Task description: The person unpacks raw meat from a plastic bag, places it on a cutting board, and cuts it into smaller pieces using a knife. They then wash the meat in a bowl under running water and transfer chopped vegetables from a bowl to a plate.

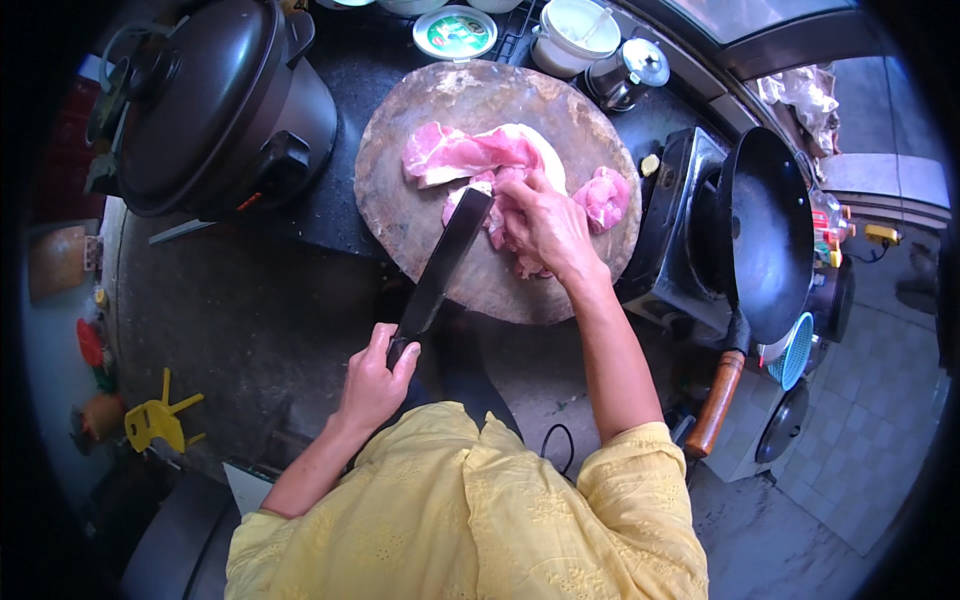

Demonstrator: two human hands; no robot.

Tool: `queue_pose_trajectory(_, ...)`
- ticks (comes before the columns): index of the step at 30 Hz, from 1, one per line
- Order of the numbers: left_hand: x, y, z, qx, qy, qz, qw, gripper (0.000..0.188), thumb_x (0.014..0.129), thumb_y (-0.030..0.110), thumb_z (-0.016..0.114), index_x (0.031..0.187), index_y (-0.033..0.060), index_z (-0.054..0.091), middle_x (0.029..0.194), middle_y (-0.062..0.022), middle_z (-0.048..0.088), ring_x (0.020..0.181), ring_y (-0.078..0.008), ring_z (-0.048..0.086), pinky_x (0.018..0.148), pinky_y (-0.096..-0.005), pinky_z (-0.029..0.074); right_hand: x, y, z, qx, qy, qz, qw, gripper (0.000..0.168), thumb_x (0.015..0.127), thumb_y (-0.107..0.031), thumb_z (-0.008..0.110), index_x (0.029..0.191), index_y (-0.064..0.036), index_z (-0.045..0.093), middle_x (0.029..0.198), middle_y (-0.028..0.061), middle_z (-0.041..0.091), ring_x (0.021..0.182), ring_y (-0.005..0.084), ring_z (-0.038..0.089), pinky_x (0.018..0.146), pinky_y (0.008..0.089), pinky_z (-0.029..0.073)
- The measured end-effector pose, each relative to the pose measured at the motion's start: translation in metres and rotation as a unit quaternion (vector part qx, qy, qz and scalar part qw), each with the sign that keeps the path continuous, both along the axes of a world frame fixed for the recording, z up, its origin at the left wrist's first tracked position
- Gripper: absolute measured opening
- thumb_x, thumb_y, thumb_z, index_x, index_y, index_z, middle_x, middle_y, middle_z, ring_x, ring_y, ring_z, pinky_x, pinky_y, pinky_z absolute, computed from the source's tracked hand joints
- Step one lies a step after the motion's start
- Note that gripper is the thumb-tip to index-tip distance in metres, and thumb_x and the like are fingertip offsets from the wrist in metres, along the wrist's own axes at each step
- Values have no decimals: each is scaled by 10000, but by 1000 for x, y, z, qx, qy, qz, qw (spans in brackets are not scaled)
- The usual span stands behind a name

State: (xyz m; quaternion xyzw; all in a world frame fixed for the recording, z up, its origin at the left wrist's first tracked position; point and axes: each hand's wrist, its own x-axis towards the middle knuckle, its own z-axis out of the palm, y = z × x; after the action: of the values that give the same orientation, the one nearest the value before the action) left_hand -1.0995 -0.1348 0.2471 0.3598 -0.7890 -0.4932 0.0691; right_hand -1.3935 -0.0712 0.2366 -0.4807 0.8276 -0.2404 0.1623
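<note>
A round, worn wooden chopping block (405, 217) stands before me. On it lie a long slab of raw pink meat with a pale fat edge (480, 150), smaller cut pieces near the middle and a separate lump of meat (602, 199) at the right. My left hand (379, 371) grips the handle end of a dark, broad-bladed knife (446, 259), its far end beside the cut pieces. My right hand (544, 221) rests on the meat with bent fingers, its fingertips around small pieces just right of the blade.
A large dark lidded cooker (307, 112) stands at the left. White tubs (574, 37) and a metal pot (626, 75) sit behind the block. To the right are a stove (675, 217) and a wok (772, 232) whose wooden handle points towards me.
</note>
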Motion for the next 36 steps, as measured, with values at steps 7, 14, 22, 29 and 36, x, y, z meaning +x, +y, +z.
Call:
queue_pose_trajectory(7,2,2,-1,21,5,26,999,202,883,107,657,988,17,509,683,-143,595,604,-290,631,548,-355,460,-20,38,-1,-187,-450,-200,850,248,865,-129,676,1082,-19,628,846,33,671,657,49,573,536,214,457)
queue_pose_trajectory(14,-6,7,2,25,18,15,999,207,881,100,661,991,14,508,681,-143,598,605,-282,635,543,-351,463,-18,63,5,-267,-629,-243,689,229,884,-139,645,1080,-45,573,839,23,609,627,111,583,517,233,458)
queue_pose_trajectory(22,-11,13,-2,6,17,-27,999,223,875,104,669,1023,17,526,710,-160,608,618,-313,643,549,-359,474,-1,103,-17,-254,-616,-358,654,123,908,-161,626,952,-56,577,832,55,640,563,124,573,467,243,464)
queue_pose_trajectory(29,-44,33,4,23,2,-144,989,227,883,124,653,1039,19,525,724,-183,612,666,-384,642,569,-404,489,33,152,-41,-76,-366,-397,839,153,897,-195,669,863,-64,599,808,7,598,630,56,555,486,191,410)
queue_pose_trajectory(36,-66,47,3,-31,-56,-186,980,251,909,181,623,1042,19,484,804,-210,643,724,-423,634,595,-477,506,40,153,-32,-140,-180,-299,927,178,832,-51,706,979,-5,617,894,7,564,647,57,561,541,204,475)
